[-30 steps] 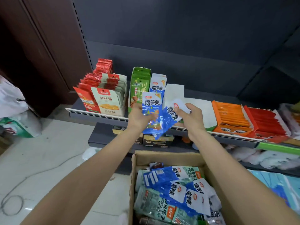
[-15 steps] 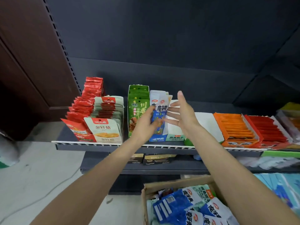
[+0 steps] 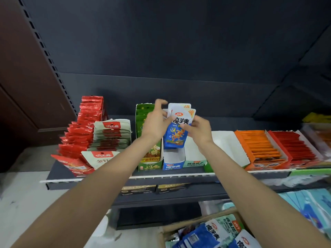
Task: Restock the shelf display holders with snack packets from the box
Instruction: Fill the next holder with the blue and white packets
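- Fingers of the left hand (image 3: 155,124) curl against the left edge of the blue-and-white snack packets (image 3: 177,127), with the index finger raised above the rest.
- Fingers of the right hand (image 3: 198,130) pinch the same packets from the right, the thumb lying across their printed front.
- Held packets — at least two, their white tops overlapping — stand upright above the blue display holder (image 3: 173,161), whose front section shows its white inner walls with nothing inside.
- Blue holder: it sits on the shelf (image 3: 107,179) between a green display holder (image 3: 149,158) full of green packets and a pale green holder (image 3: 194,156), whose interior shows only white walls.
- Left part of the shelf: a row of red packets (image 3: 80,133) runs front to back, just beside a row of grey-white packets (image 3: 111,138) with red labels.
- Right part of the shelf: an orange tray (image 3: 261,147) of orange packets lies beside a red tray (image 3: 293,145) of red packets; a white tray (image 3: 227,147) lies between the orange one and the pale green holder.
- Cardboard box (image 3: 184,228) — at the bottom of the view, below the shelf — holds more blue-and-white packets (image 3: 211,233) and some pale green ones, lying loosely heaped.
- Lower shelf: two dark cartons (image 3: 155,188) with gold lettering stand under the upper shelf edge.
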A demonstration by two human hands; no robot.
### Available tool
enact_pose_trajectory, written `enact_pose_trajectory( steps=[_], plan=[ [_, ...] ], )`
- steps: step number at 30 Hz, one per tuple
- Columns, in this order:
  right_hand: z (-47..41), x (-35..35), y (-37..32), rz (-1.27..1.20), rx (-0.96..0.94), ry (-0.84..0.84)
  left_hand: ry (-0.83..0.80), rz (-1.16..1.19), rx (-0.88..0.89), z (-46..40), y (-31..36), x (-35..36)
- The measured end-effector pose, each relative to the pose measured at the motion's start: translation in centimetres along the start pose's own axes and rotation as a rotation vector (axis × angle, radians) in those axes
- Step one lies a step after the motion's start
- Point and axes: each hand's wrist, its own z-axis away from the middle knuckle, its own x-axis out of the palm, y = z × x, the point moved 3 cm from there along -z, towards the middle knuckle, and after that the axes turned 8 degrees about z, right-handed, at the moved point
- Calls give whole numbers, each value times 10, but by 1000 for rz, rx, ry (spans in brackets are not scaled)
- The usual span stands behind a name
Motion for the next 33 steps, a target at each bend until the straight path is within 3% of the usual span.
enact_pose_trajectory(
  steps=[6, 9, 14, 19, 25, 33],
  plan=[
    [-6, 6, 10, 148, -82, -4, -79, -430, 106, -11, -6, 0],
    [-13, 10, 13, 346, -164, -20, -105, -456, 133, -9, -11, 2],
    [-22, 14, -1, 404, -239, -69, -123, -671, 242, -14, -14, 8],
    [-24, 16, -4, 488, -264, -43, -141, -776, 241, -11, -15, 15],
    [10, -8, -8, 367, -277, 45, -40, -739, 195, 21, -5, 22],
    [106, -61, 63, 184, -107, -214, -118, -469, 65, 118, 4, 73]
  ],
)
